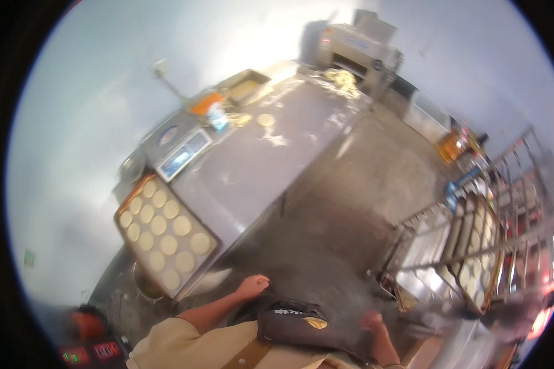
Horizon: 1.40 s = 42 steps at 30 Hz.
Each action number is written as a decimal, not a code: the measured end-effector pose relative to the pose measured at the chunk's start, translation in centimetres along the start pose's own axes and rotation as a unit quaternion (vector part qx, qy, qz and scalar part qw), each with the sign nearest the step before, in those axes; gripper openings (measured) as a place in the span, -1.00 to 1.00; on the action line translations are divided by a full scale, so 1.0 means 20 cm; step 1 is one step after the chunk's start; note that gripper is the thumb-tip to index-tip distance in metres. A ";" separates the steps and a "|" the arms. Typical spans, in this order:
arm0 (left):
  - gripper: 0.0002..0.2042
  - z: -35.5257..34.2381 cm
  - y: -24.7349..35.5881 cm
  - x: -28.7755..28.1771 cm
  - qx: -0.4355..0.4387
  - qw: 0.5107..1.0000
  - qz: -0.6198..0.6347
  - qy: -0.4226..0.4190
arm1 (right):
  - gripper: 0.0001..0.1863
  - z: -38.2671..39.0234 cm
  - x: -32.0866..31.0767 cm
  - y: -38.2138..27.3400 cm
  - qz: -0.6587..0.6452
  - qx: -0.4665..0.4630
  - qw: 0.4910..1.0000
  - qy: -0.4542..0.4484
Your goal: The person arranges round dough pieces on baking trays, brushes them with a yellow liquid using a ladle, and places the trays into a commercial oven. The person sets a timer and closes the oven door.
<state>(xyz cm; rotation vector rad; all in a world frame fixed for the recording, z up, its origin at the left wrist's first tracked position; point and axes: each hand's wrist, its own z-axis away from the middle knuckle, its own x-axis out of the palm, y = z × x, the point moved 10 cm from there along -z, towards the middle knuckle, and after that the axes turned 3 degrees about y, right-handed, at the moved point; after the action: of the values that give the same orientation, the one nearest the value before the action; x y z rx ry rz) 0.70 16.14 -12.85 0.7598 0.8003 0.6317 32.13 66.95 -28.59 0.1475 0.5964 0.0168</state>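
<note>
"Dough rounds (181,225)! What are the fingers doing?"

"On the left hand (253,286) they look curled in. The right hand (370,320) is too blurry, so I can't tell if its fingers are open or closed."

"Where are the rounds?"

"Near the left hand, but not touching it. They sit in rows on a flat tray (197,225), at the near end of the bench (258,172)."

"What's past the tray?"

"A scale (184,155). One flat round (265,120) lies by itself on the bench. At the far end, a heap of dough (341,80) is next to a big machine (356,46)."

"And by the right hand?"

"A metal rack (518,242) stands near it. It has pale rounds (472,270) on it too."
</note>
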 end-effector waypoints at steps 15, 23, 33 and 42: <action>-0.84 0.58 -0.32 -1.34 -0.148 0.788 0.042 0.596 | -0.80 -0.35 -3.61 -1.90 -0.251 -0.463 0.732 0.432; -0.67 0.87 -0.30 -1.29 -0.277 0.712 0.002 0.645 | -0.66 0.02 -3.53 -3.23 -0.095 -0.708 0.676 0.184; -0.39 0.83 -0.70 -1.97 -0.235 0.787 -0.088 0.564 | -0.40 0.10 -3.49 -4.46 -0.037 -0.685 0.687 0.239; -0.16 0.50 -1.06 -2.55 -0.155 0.867 -0.168 0.443 | -0.21 -0.20 -3.45 -4.81 0.098 -0.591 0.745 0.293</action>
<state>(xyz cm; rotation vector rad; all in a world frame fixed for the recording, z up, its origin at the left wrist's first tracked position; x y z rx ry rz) -14.63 -37.27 -4.91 -0.0243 1.5866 0.7663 -29.88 -31.72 -7.10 -1.0891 1.0965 0.6644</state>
